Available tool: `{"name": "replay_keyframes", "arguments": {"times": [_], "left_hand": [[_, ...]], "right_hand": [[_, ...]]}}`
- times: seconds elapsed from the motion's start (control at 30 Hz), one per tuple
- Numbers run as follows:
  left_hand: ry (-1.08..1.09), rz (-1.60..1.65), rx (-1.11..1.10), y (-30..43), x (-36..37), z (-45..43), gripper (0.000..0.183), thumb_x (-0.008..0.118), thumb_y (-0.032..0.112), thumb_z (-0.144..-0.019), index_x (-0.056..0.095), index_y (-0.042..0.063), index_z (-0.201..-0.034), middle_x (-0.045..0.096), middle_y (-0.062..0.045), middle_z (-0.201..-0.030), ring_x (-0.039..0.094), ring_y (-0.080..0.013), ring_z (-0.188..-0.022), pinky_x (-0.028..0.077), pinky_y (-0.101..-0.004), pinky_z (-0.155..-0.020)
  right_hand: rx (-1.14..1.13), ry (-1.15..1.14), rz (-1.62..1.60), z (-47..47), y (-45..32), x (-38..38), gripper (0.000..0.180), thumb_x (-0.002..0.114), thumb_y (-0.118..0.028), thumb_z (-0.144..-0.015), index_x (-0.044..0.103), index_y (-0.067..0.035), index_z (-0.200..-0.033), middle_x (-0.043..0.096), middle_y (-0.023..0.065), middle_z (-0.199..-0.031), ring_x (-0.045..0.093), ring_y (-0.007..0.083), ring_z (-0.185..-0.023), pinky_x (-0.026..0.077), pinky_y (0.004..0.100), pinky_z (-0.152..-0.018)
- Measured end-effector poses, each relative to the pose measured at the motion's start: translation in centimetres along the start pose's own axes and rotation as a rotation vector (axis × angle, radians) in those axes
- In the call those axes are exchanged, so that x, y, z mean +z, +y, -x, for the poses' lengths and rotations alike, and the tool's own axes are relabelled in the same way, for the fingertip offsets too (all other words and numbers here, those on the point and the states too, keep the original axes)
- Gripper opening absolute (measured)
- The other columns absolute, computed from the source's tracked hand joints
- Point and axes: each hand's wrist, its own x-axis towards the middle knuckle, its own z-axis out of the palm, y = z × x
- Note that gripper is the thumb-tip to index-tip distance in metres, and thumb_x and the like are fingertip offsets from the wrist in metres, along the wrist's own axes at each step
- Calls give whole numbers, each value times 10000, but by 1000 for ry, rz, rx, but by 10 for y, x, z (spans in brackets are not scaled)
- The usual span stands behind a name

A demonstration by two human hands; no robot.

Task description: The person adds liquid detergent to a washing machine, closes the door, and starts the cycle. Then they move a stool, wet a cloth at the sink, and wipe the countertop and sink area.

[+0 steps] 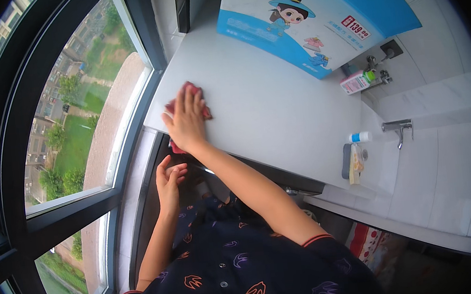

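Observation:
My right hand (187, 128) lies over a crumpled dark red cloth (191, 88), pressing it onto the white countertop (257, 111) near its left end by the window. Parts of the cloth stick out past the fingertips and below the palm, at the counter's front edge; the rest is hidden under the hand. Below that edge, close to my body, my left hand (170, 182) is raised with nothing in it, its fingers loosely bent and apart.
A large blue and white printed box (275, 28) stands at the back of the counter. To the right, a bottle with a green cap (356, 82) stands near wall taps, and a brush (346, 161) lies by the sink's faucet (398, 127). A dark-framed window (117, 201) borders the left.

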Motion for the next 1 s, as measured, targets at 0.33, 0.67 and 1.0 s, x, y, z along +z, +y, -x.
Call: {"name": "replay_keyframes", "arguments": {"times": [0.33,0.67,1.0], "left_hand": [[31,15,24,-7,-3,7,412,492,122,-966,384,25,-1352,651,-108,-1042,603,-117,-905,469,-229,-783],[-112,-80,61,7,71,-6,413,496,123,-957,402,35,-1350,653,-98,-1033,607,-134,-934,449,-239,-810],[-160,-117,47,0,132,40,404,497,108,-964,404,39,-1351,652,-109,-1023,614,-137,-921,461,-219,-773]], "right_hand": [[-468,-56,74,0,5,4,440,534,-227,-881,519,-111,-1306,429,137,-1409,362,393,-1307,272,480,-1106],[151,178,414,72,199,-165,488,572,-278,-904,462,-113,-1350,408,141,-1432,334,392,-1334,263,498,-1108],[1119,384,378,16,399,-289,649,426,-394,-956,217,-66,-1476,168,193,-1539,50,481,-1405,39,541,-1143]]}}
